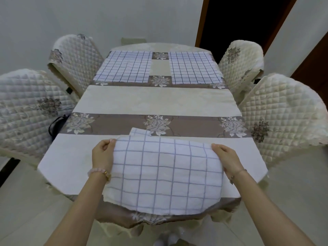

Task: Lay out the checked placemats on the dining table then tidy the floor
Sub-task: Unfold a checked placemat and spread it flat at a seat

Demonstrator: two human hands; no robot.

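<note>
A white placemat with a blue check [165, 173] hangs over the near edge of the dining table [156, 102], its far edge lifted. My left hand [103, 153] pinches its far left corner and my right hand [225, 157] grips its far right corner. A second layer of checked cloth [140, 133] peeks out behind the lifted edge. Two more checked placemats lie flat at the far end, one on the left [124, 67] and one on the right [194, 68]. The table wears a cream cloth with brown floral bands.
Quilted, cream-covered chairs stand close to the table: two on the left [26, 110] [74, 57] and two on the right [284, 118] [241, 59]. A dark doorway [245, 20] opens at the back right. Pale floor tiles [32, 206] show beside me.
</note>
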